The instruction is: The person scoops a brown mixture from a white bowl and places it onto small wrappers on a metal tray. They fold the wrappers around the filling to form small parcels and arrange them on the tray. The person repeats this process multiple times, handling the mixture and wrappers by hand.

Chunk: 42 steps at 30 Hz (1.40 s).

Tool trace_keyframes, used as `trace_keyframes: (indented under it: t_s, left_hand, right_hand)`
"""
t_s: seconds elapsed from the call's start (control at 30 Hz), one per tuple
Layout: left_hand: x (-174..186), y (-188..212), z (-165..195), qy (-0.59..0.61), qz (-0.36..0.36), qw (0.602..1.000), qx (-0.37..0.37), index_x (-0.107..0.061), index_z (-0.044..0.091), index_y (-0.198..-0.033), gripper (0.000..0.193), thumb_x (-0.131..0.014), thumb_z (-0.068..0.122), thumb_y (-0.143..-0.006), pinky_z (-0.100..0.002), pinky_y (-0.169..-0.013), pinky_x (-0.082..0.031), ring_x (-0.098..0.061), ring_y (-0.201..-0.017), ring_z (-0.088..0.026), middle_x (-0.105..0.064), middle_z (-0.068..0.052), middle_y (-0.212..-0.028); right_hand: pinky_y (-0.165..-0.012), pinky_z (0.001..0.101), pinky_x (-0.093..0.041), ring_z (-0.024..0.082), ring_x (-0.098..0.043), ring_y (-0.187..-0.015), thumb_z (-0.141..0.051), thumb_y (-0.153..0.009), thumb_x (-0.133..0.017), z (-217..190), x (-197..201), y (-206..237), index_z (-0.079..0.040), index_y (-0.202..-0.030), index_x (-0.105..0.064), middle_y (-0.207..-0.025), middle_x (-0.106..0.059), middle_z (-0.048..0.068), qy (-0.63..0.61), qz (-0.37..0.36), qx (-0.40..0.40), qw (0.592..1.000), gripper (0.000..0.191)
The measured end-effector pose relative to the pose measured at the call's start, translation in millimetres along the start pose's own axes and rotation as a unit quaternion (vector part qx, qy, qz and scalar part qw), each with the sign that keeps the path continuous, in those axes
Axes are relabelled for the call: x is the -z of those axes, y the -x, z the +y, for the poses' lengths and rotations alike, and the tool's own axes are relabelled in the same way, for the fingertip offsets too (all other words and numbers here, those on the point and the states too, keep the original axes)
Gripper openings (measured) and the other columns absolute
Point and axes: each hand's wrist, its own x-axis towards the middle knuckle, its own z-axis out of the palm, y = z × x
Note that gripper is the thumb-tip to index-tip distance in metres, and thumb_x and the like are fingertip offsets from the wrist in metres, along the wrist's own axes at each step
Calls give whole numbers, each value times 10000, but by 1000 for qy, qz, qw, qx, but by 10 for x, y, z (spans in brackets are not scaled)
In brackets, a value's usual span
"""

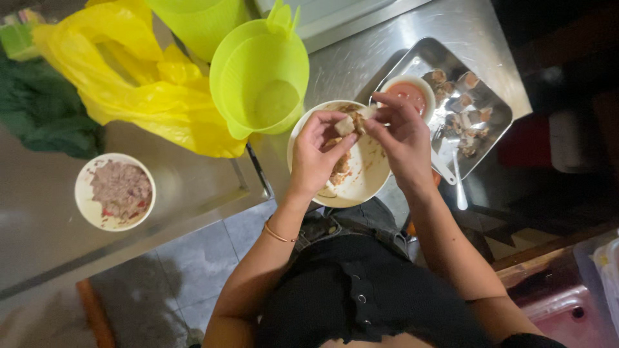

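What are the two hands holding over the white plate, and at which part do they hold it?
Both the left hand and the right hand hold a small pale food wrap by its ends, between fingertips, above the white plate.

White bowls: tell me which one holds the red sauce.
The small white bowl on the metal tray, just beyond the right hand. The other white bowl, far left on the counter, holds a chopped pinkish mixture.

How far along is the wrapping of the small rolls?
Done: several finished rolls lie on the steel tray. In hand: the left hand and right hand fold one wrapper piece above the white plate. Left: the bowl of minced filling looks well filled.
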Motion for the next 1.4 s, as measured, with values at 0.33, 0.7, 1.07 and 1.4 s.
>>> trace_keyframes:
  t_s: [0.33, 0.7, 1.07, 1.4]
  left_hand:
    - [170, 21, 186, -98, 21, 995, 11, -569, 8, -1274, 392, -724, -55, -919, -273, -960, -587, -689, -1115, -141, -681, -86, -1227]
    - [464, -7, -108, 39, -73, 988, 131, -625, -31, -1305, 368, -756, 28, -966, -280, -914, -566, -676, -1034, -132, -717, -88, -1160]
    - [169, -170, -84, 11, -105, 992, 67, -603, -19, -1337, 428, -749, -3, -935, -297, -971, -566, -676, -1107, -142, -686, -82, -1217]
    - [-56, -118, -24, -75, 42, 995, 41, -593, -31, -1217, 366, -775, 3, -902, -266, -856, -609, -685, -1000, -128, -710, -105, -1089]
  right_hand:
    - [-855, 253, -584, 107, -693, -967, -43, -960, -748, 208, -332, 58, 34, -1096, -700, -1080, -709, 61, 34, 21, -1, 999, 164]
    - [-802, 254, -551, 108, -668, -852, -51, -1002, -682, 570, -202, 222, 41, -1047, -689, -939, -705, 51, -50, 99, -61, 992, 103]
    - [-838, 263, -555, 128, -678, -887, -72, -999, -687, 320, 113, 76, 39, -1120, -697, -992, -711, 76, -66, 65, -95, 991, 165]
    - [-814, 246, -551, 107, -684, -887, -83, -944, -725, 207, 44, -125, 28, -1063, -731, -965, -738, 44, 16, 30, -103, 994, 163]
